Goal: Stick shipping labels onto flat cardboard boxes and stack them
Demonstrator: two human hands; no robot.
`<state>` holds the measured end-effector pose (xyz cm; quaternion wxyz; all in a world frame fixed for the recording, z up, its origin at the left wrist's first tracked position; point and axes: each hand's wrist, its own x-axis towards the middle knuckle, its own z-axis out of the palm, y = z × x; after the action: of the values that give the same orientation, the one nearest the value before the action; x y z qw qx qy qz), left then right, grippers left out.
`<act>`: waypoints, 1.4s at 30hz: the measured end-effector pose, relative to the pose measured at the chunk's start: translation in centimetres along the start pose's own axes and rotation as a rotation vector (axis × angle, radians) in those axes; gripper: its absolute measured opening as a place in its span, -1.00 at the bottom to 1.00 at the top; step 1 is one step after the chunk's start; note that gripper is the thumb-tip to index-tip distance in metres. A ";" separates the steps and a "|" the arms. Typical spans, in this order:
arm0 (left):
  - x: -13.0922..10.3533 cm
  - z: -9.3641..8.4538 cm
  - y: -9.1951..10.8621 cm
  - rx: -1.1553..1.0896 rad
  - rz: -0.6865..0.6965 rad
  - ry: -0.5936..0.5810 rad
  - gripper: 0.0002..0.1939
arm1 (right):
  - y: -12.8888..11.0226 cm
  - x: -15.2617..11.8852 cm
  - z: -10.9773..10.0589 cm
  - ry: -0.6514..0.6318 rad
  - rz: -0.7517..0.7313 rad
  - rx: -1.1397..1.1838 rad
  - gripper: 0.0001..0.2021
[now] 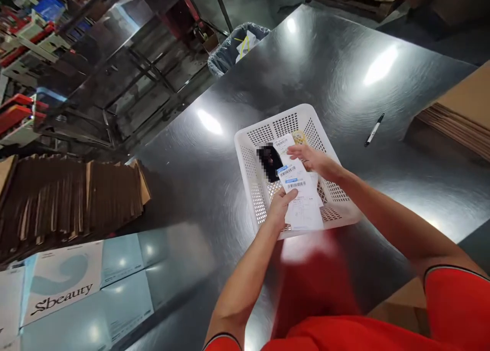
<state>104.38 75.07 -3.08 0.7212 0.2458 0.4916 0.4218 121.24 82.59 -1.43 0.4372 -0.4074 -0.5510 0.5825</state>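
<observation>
A white perforated plastic basket [248, 181] stands on the dark metal table. Over its near side, my left hand [279, 208] grips several white barcode slips [306, 210] with blue bands, thumb on top. My right hand [311, 159] is open, fingers stretched out over another barcode slip [283, 142] at the far end of the papers; I cannot tell whether it touches it. Inside the basket lies a black item [271, 162], partly blurred out, to the left of the papers. A yellow item [299, 136] shows behind my right fingers. The papers and hands hide part of the basket's floor.
A black-and-white marker pen [374, 130] lies right of the basket on the table [268, 93]. Flattened cardboard [459, 106] is stacked at the right, more cardboard [76, 197] at the left. Pale blue "Sbeauty" boxes [65, 279] are front left. A lined bin [222, 60] stands beyond the table's far edge.
</observation>
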 end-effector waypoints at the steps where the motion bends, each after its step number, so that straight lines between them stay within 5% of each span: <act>1: -0.6 -0.2 -0.1 -0.029 -0.045 -0.007 -0.47 | -0.4 0.3 0.5 -0.073 0.034 0.076 -0.40; 4: -1.3 -0.5 0.0 -0.101 -0.102 0.036 -0.49 | -1.0 0.4 2.0 -0.170 0.150 0.221 -0.28; 8: -1.1 -0.8 -0.5 -0.138 -0.120 0.050 -0.51 | -0.6 -1.1 3.4 -0.062 0.230 0.349 -0.25; 14: -1.6 0.0 -2.0 -0.094 -0.225 -0.027 -0.49 | 1.0 -2.5 4.8 0.068 0.122 0.337 -0.32; 18: -1.7 0.1 -1.6 -0.090 -0.225 -0.104 -0.48 | 1.7 1.4 3.3 0.029 0.035 -0.074 -0.30; 21: -1.2 -1.0 -0.6 -0.135 -0.108 0.013 -0.50 | 2.2 4.2 1.2 0.055 -0.062 -0.405 -0.61; 23: -0.8 -1.9 0.1 -0.153 -0.029 0.125 -0.53 | 2.6 4.5 0.4 -0.017 -0.008 -0.582 -0.79; 27: 0.0 -3.2 1.3 -0.157 0.142 0.232 -0.54 | 3.1 2.2 0.5 -0.064 0.070 -0.992 -0.76; 30: 0.5 -3.2 1.6 -0.107 0.207 0.195 -0.51 | 2.5 0.6 1.6 0.012 -0.072 -0.720 -0.69; 34: 0.3 -2.2 1.2 -0.040 0.068 0.065 -0.48 | 1.2 0.3 4.1 -0.044 -0.066 -0.078 -0.57; 39: -0.2 -1.1 0.7 -0.073 0.073 0.002 -0.45 | 0.4 0.3 6.4 0.001 -0.013 -0.002 -0.39; 42: 0.1 -1.0 0.8 -0.059 0.101 0.086 -0.48 | 0.6 -0.6 6.8 0.041 -0.043 -0.033 -0.42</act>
<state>103.17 75.51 -2.94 0.6840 0.2305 0.4965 0.4822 114.88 80.08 -1.61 0.4539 -0.4147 -0.5600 0.5554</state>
